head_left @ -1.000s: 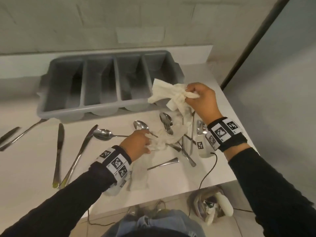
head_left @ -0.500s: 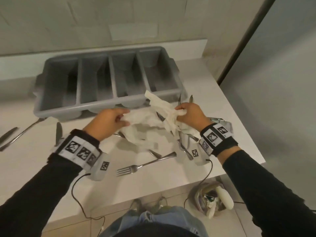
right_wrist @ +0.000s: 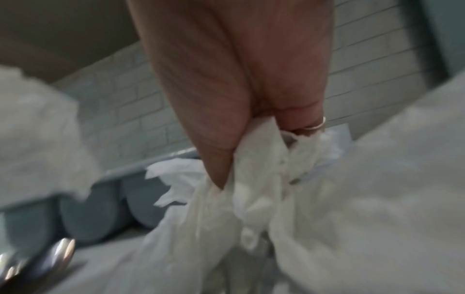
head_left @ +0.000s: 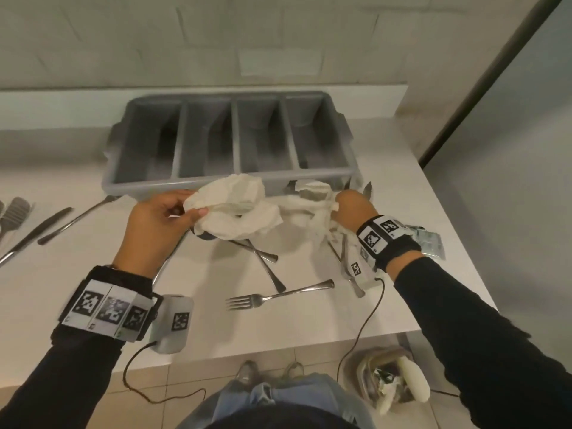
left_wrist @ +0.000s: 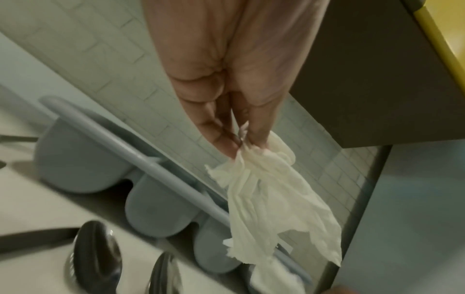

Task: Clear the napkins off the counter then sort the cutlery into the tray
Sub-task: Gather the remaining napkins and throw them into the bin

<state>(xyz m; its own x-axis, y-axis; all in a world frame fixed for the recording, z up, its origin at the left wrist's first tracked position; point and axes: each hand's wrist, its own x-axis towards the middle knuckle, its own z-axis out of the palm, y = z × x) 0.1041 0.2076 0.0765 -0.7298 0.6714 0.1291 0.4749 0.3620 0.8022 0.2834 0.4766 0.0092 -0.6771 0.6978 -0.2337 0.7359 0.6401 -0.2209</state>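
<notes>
My left hand pinches a crumpled white napkin just above the counter, in front of the grey four-compartment cutlery tray. The left wrist view shows the thumb and fingers nipping the napkin's top corner while it hangs down. My right hand grips a second bunch of white napkins, and their loose ends trail to the counter. In the right wrist view the napkins fill the curled fingers. A fork lies near the front edge, with crossed cutlery handles under the napkins.
Knives and a spoon handle lie spread on the white counter at left. Small sachets sit behind my right wrist. On the floor below the counter's front right corner stands a bin with rubbish. A wall closes off the right.
The left hand has lifted its napkin off the counter and brought it toward the right hand. The right hand dropped lower with its bunch. A fork under the napkins is now uncovered.
</notes>
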